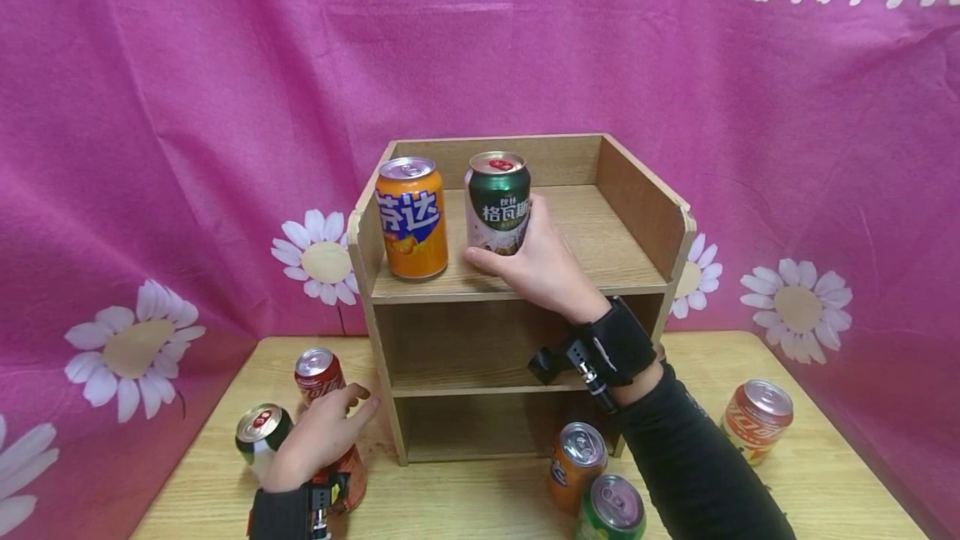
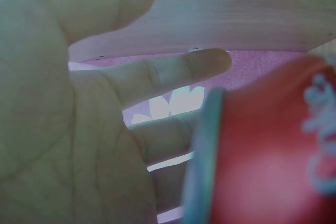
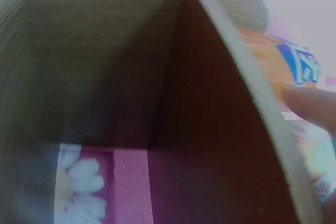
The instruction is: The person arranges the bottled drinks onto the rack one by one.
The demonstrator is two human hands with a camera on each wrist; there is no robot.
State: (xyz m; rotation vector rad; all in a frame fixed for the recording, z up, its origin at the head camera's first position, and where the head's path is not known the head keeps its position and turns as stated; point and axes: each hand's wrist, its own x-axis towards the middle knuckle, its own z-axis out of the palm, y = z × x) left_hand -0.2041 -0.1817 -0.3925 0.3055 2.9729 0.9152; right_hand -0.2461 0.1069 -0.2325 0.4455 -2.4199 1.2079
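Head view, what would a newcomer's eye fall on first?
Probably the bright pink cloth with its big daisies, filling the background. Next, the wooden shelf in the middle: on its top level, an orange can stands at the left, and the right hand holds a green can beside it.

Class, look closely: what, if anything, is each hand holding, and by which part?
The right hand grips the green-and-white can by its lower body; the left hand holds nothing.
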